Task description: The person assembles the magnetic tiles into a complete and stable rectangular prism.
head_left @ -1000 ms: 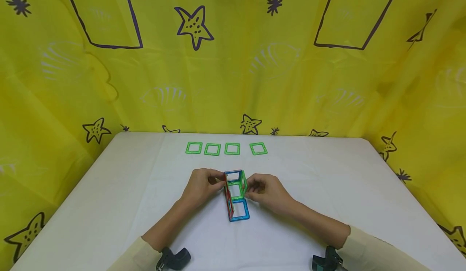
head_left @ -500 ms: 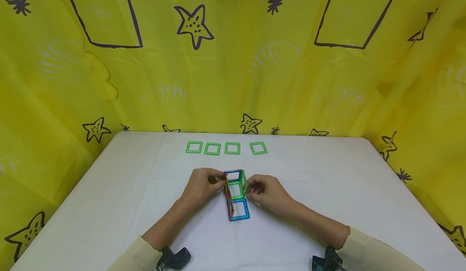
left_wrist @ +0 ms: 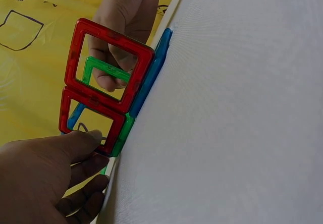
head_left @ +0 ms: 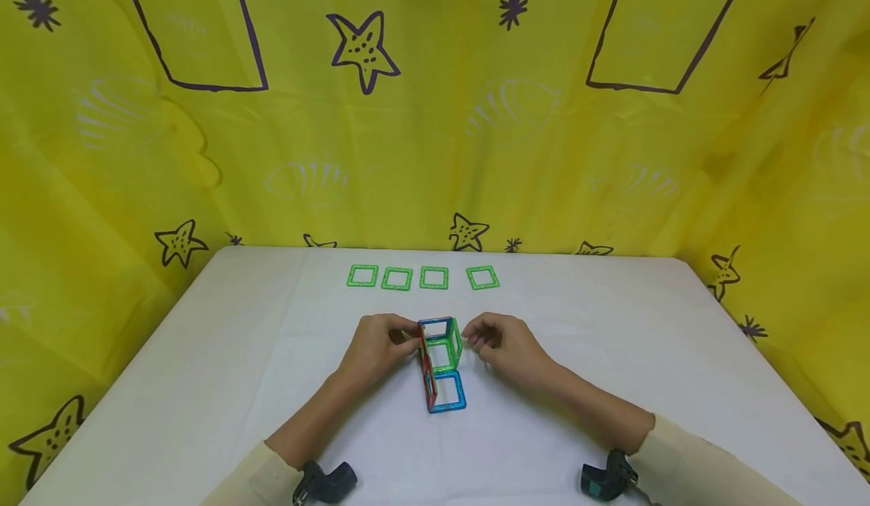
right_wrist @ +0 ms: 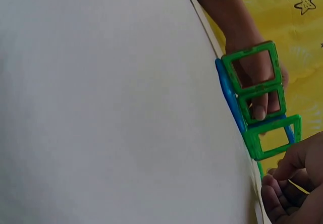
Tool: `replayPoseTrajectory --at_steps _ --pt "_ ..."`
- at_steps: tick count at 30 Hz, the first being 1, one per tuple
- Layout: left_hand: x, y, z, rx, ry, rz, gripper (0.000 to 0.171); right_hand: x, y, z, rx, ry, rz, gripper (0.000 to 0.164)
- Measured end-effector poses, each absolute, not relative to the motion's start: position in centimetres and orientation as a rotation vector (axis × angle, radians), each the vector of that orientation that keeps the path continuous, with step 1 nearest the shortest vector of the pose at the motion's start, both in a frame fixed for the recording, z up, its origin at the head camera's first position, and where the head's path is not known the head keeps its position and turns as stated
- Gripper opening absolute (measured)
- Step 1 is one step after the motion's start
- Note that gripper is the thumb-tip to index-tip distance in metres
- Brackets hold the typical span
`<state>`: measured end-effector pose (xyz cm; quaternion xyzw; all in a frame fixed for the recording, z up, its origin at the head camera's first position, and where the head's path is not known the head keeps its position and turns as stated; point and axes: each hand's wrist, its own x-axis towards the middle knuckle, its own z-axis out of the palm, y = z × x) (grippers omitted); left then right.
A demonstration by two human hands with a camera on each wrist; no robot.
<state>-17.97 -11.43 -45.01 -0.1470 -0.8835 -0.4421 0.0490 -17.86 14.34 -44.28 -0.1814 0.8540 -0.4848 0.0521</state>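
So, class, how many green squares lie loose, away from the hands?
4, in a row at the back: leftmost square, second square, third square and, spaced wider, rightmost square.

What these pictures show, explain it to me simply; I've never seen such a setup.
There is no robot here, just a person working barehanded. The wide picture comes from a camera on the head, looking forward and down; the two smaller ones come from cameras worn on each wrist. On the white table lie four flat green plastic-looking square frames. Nearer the person stands a small structure of red, green and blue square frames. The left hand holds its red side; the right hand is close beside its green side, holding nothing. Behind hangs a yellow cloth printed with stars.
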Motion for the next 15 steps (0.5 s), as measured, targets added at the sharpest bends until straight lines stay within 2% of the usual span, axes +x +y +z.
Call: replayPoseTrajectory --at_steps 10,15 --pt "-18.0 -11.5 -45.2 -0.445 -2.693 -1.347 0.016 -21.3 16.0 -44.1 -0.34 2.756 -1.45 0.023" --pt "-18.0 -11.5 -45.2 -0.455 -2.688 -1.345 0.017 -22.7 16.4 -43.9 -0.283 2.829 -1.385 0.027"
